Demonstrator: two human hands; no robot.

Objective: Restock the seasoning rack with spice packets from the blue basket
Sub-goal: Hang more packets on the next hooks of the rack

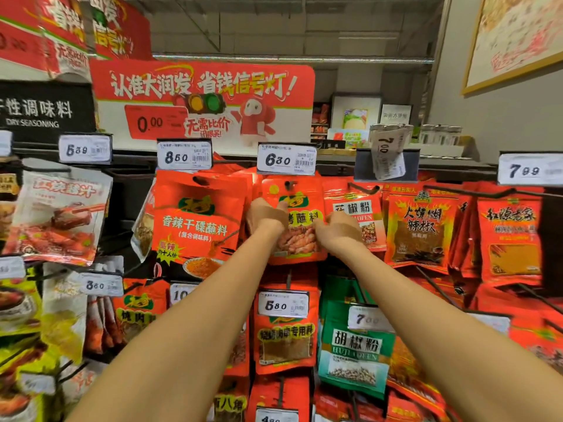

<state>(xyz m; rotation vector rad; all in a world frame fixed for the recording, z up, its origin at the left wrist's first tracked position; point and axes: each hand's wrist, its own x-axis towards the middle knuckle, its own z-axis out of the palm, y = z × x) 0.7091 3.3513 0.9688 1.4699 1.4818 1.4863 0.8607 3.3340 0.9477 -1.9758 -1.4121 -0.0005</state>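
Two bare arms are stretched up from the bottom of the frame to the middle of the seasoning rack point(335, 169), where an orange-red spice packet point(300, 236) hangs on a peg under the 6.80 price tag point(286, 159). The packet's left edge is gripped by the left hand point(265, 215), thumb laid over its front. Its right edge is held by the right hand point(336, 229), fingers curled round it. The packet sits upright at the centre of the frame, between a larger red dipping-seasoning packet point(198, 220) to the left and a red pepper-powder packet point(355, 214) just beside it on the right. Below it another red packet is hung behind a 5.80 price tag point(283, 305), with a green pepper-powder packet point(355, 348) to the lower right. A red promotional sign point(201, 99) is seen at the upper centre.
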